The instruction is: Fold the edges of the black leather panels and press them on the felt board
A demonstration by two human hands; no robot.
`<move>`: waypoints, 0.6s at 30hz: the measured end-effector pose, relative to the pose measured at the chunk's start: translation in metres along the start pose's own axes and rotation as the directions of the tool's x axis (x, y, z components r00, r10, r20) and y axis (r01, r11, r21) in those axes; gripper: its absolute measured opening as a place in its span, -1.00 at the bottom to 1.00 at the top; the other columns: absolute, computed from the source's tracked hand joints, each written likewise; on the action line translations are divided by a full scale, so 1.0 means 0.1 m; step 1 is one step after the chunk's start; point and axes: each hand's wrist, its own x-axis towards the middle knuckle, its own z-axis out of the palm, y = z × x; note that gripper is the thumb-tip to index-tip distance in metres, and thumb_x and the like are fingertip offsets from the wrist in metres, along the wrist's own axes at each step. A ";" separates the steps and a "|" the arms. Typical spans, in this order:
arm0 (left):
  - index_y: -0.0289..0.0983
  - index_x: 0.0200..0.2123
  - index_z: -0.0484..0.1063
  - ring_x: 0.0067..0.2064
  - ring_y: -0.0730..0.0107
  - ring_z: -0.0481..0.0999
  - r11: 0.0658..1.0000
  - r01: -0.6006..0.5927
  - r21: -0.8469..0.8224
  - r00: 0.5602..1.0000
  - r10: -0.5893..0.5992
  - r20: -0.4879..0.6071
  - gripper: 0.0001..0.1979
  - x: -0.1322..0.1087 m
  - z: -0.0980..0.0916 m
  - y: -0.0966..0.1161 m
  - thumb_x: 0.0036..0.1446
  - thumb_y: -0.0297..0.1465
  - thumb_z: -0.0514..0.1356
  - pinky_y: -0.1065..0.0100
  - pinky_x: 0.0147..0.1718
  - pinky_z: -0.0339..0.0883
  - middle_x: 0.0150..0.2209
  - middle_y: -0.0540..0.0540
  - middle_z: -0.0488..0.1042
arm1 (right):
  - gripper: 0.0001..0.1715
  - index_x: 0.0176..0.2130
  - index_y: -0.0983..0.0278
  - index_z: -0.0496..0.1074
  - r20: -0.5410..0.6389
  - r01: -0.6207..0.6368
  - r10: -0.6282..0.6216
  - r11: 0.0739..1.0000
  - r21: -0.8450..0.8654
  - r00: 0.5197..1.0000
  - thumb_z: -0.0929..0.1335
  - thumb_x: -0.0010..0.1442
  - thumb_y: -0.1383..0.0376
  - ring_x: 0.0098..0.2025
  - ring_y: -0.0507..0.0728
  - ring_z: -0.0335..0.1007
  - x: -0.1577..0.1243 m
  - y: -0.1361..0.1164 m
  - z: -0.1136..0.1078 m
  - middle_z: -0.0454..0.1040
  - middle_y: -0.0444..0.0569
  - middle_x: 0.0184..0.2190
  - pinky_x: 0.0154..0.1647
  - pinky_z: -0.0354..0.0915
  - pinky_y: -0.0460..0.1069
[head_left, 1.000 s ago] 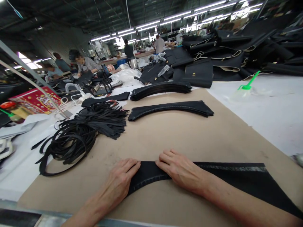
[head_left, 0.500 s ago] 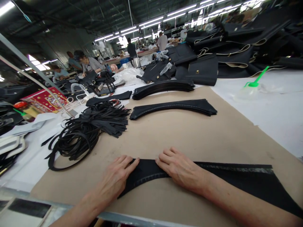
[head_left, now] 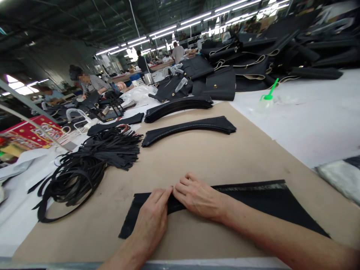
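A long black piece with a curved lower edge (head_left: 253, 198) lies across the brown sheet in front of me. On its narrower left part rests my left hand (head_left: 154, 213), its fingers together and pressing on the upper edge. My right hand (head_left: 194, 197) is just to the right, fingers bent and closed on the same edge, with the fingertips of both hands nearly touching. A pale streaked strip runs along the upper edge to the right. My right forearm covers part of the piece.
Two stacks of curved black pieces (head_left: 188, 129) (head_left: 178, 107) lie beyond my hands. Black straps (head_left: 84, 176) are heaped at left. Farther back are black bags (head_left: 218, 84), a green-tipped bottle (head_left: 267, 101) and people. A wrapped bundle (head_left: 341, 178) sits at right.
My left hand has moved inward along the black piece, closer to my right hand, baring the piece's left end. The view has shifted, so the table's things appear farther left.
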 end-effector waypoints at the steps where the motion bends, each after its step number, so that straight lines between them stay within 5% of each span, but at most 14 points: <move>1: -0.29 0.12 0.26 -0.07 0.28 0.43 1.000 -0.003 0.007 1.000 0.003 -0.014 -0.59 -0.02 0.00 -0.01 0.24 -0.61 -0.08 0.21 -0.06 0.43 -0.09 -0.17 0.44 | -0.84 -0.13 0.38 0.35 -0.019 -0.004 0.004 1.000 -0.002 1.000 0.20 0.37 0.42 -0.24 0.15 0.18 -0.03 0.02 -0.01 0.35 -0.02 -0.29 -0.12 0.16 0.07; 8: -0.21 0.17 0.26 -0.11 0.22 0.40 0.993 -0.057 0.103 0.994 0.047 0.094 -0.48 -0.01 -0.04 0.02 0.18 -0.63 -0.06 0.18 -0.11 0.46 -0.13 -0.16 0.41 | -0.83 -0.33 0.33 0.36 0.027 -0.093 0.093 0.995 0.019 0.995 0.26 0.33 0.43 -0.27 0.13 0.18 -0.37 0.21 -0.11 0.34 -0.04 -0.35 -0.13 0.14 0.03; 18: -0.21 0.14 0.31 -0.13 0.19 0.38 0.966 -0.123 0.229 0.981 0.084 0.174 -0.48 0.04 -0.07 0.03 0.14 -0.65 -0.04 0.13 -0.15 0.47 -0.13 -0.18 0.37 | -0.90 -0.19 0.34 0.39 0.067 -0.097 0.091 0.992 0.085 0.994 0.27 0.32 0.43 -0.24 0.13 0.17 -0.61 0.24 -0.17 0.33 -0.04 -0.27 -0.22 0.14 0.01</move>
